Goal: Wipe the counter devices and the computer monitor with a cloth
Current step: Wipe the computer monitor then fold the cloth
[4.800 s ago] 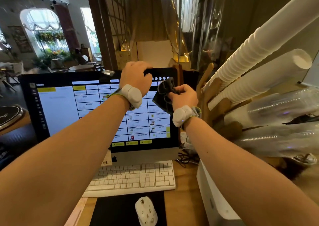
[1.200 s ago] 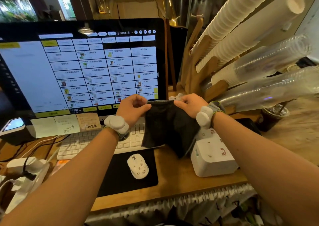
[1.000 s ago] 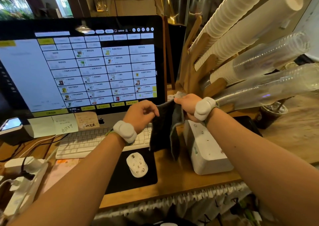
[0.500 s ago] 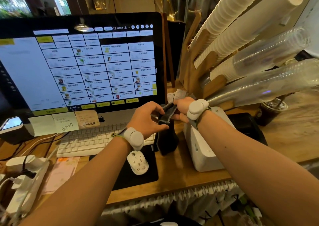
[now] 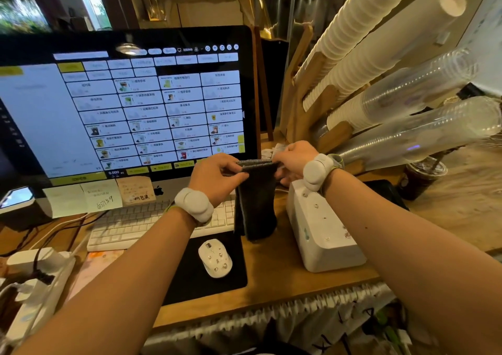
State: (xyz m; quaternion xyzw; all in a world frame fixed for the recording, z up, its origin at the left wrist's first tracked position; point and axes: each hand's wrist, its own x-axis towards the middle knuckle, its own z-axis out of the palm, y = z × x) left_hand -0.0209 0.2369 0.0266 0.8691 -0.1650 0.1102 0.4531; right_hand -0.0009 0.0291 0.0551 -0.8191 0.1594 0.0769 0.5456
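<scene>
Both hands up front, left hand (image 5: pixel 217 177) and right hand (image 5: pixel 292 162) pinched the dark cloth (image 5: pixel 256 200) by its top edge, cloth hung folded between keyboard (image 5: pixel 130 225) and white device (image 5: pixel 323 235), below the lit monitor (image 5: pixel 130 105)

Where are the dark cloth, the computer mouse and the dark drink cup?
dark cloth (image 5: pixel 256 205), head view, middle of the hanging fold.
computer mouse (image 5: pixel 215 258), head view, top shell.
dark drink cup (image 5: pixel 419 182), head view, its side wall.

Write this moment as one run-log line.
left hand: pinches cloth top edge | right hand: pinches same edge | cloth: hangs down | monitor: not touched
</scene>
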